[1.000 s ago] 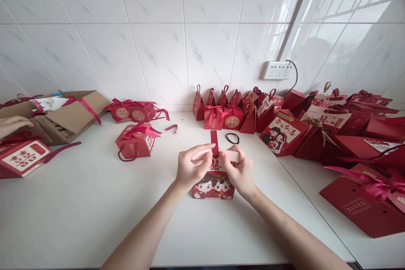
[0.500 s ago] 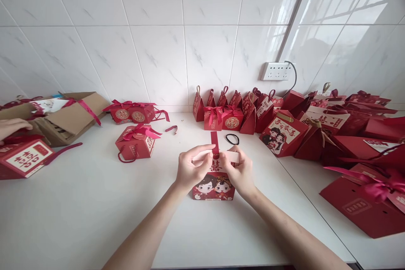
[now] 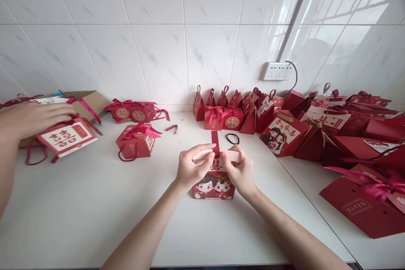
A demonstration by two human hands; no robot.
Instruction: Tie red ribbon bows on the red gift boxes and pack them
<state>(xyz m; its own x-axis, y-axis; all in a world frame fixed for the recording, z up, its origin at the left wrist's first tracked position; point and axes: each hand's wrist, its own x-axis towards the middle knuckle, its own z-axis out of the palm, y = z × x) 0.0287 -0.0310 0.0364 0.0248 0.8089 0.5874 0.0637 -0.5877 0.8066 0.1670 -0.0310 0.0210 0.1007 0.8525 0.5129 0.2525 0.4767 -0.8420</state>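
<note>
A small red gift box (image 3: 214, 186) printed with two cartoon figures stands on the white table in front of me. My left hand (image 3: 193, 168) pinches the left part of its pale top flaps between thumb and fingers. On the right part, my right hand (image 3: 239, 169) grips in the same way, thumb towards me. A red strip (image 3: 214, 138) rises between the hands, at the top of the box. Just behind my right hand lies a black loop (image 3: 232, 139). My fingers cover much of the box's upper edge.
At the left, another person's hand (image 3: 47, 116) holds a red box (image 3: 68, 138) with cords near a cardboard carton (image 3: 91, 103). A ribboned box (image 3: 136, 142) stands left of centre. Several red boxes (image 3: 232, 123) line the wall; more crowd the right (image 3: 363, 202). A power strip (image 3: 278, 71) is on the wall.
The other person's hand has come further in from the left, and the red box there has moved right and is tilted. My hands and the box they hold have barely moved.
</note>
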